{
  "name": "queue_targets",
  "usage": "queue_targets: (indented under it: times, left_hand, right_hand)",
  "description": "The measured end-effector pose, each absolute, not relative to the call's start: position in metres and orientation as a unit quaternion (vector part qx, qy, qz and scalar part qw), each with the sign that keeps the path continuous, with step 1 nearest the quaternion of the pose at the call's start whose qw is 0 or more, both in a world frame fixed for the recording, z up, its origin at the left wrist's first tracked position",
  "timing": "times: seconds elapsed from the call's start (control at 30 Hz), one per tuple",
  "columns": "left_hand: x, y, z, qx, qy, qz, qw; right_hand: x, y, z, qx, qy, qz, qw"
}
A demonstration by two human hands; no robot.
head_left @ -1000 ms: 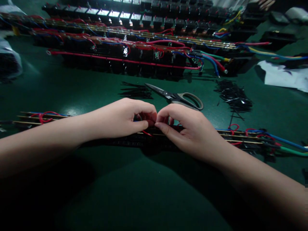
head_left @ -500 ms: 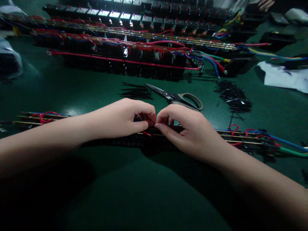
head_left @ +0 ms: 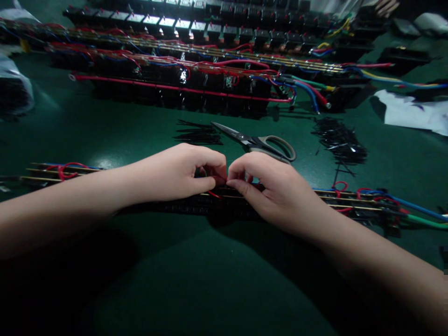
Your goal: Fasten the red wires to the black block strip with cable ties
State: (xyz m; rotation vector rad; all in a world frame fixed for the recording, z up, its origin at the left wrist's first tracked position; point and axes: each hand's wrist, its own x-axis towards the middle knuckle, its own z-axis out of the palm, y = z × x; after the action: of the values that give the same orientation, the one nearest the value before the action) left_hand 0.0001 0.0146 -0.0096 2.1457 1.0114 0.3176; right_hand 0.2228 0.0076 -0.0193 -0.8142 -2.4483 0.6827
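While knuckles meet | left hand [head_left: 178,172], right hand [head_left: 276,189] | pinching wired strip [head_left: 350,198]

1. My left hand [head_left: 178,172] and right hand [head_left: 276,191] cover the middle of the wired strip [head_left: 350,198].
2. I cannot tell what my curled fingers [head_left: 213,170] pinch.
3. A co-worker's hand [head_left: 385,5] is cut off at the top edge.

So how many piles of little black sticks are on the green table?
2: one pile of thin black ties left of the grey-handled scissors, a messier pile to their right. The hands could hide more.
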Motion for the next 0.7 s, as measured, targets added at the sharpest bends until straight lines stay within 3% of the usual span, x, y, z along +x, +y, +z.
queue_targets:
  times: [0.7]
  left_hand:
    - [0.0004,0.014,-0.01,0.84,0.394,0.122,0.353]
  right_hand:
    - [0.2208,0.0058,-0.0153,-0.321,-0.875,0.274,0.239]
